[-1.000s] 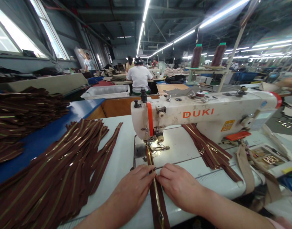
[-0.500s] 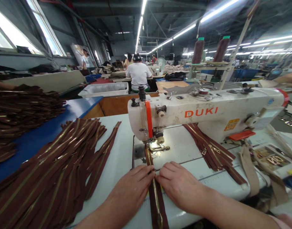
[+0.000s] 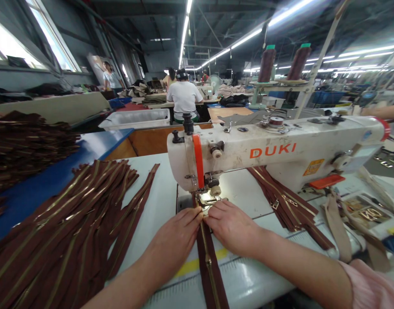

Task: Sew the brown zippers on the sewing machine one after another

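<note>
Both the left hand (image 3: 180, 231) and right hand (image 3: 233, 225) pinch the brown zipper (image 3: 208, 259), likely feeding the sewing machine (image 3: 237, 148) just past them; next needs slow, straight guiding.

The right hand (image 3: 233, 225) is bare, as is the right forearm (image 3: 293, 257) behind it. Well back from that hand a pale pink sleeve (image 3: 372, 285) begins, its plain cloth loose and creased, its edge softly curved. The left hand (image 3: 177, 234) is bare too, and so is the left forearm (image 3: 135, 279) behind it.
</note>
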The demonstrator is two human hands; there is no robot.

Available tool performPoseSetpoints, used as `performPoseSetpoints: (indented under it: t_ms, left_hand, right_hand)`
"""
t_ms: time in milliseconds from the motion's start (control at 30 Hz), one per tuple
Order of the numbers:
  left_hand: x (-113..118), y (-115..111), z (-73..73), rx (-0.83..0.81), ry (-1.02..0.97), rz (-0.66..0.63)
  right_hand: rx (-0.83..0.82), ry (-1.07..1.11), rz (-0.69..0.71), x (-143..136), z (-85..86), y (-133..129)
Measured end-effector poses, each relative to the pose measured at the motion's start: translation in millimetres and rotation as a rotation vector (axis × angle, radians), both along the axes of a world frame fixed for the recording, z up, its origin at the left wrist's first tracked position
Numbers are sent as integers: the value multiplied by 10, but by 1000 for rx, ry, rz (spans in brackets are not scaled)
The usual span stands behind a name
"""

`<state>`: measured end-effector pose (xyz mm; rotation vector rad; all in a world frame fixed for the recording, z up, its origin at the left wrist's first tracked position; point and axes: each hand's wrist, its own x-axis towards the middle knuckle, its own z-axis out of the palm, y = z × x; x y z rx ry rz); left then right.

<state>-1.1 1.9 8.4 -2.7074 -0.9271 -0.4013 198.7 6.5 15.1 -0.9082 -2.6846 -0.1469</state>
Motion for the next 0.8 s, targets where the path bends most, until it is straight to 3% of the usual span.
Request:
performPoseSetpoints:
  t_ms: [300, 800]
  left_hand:
    - [-4, -16, 6, 38, 18, 40]
    - [2, 14, 0, 28, -47, 38]
  right_hand:
    - [-7, 12, -50, -78, -8, 182]
    - [12, 43, -96, -73, -61, 133]
